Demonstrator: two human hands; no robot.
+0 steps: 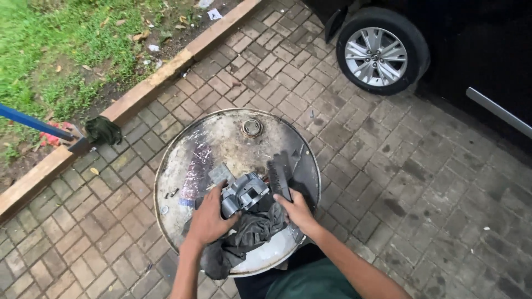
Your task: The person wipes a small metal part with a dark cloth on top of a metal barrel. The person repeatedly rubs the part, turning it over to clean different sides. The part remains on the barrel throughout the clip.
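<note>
Your left hand (208,221) clamps the grey metal part (242,194); your right hand (296,210), at 3 o'clock, grips the dark rag (255,230), wiping underway; next, turn the part.

At 1 o'clock stood a dark car (476,50) with 1 silver alloy wheel (377,55). Grey paving bricks (421,188) covered the ground. At 10 o'clock ran a wooden kerb (138,97), behind it grass (50,44), and a blue handle (30,122).

Metal part (244,192) on rag (249,232), atop drum (183,160)
</note>
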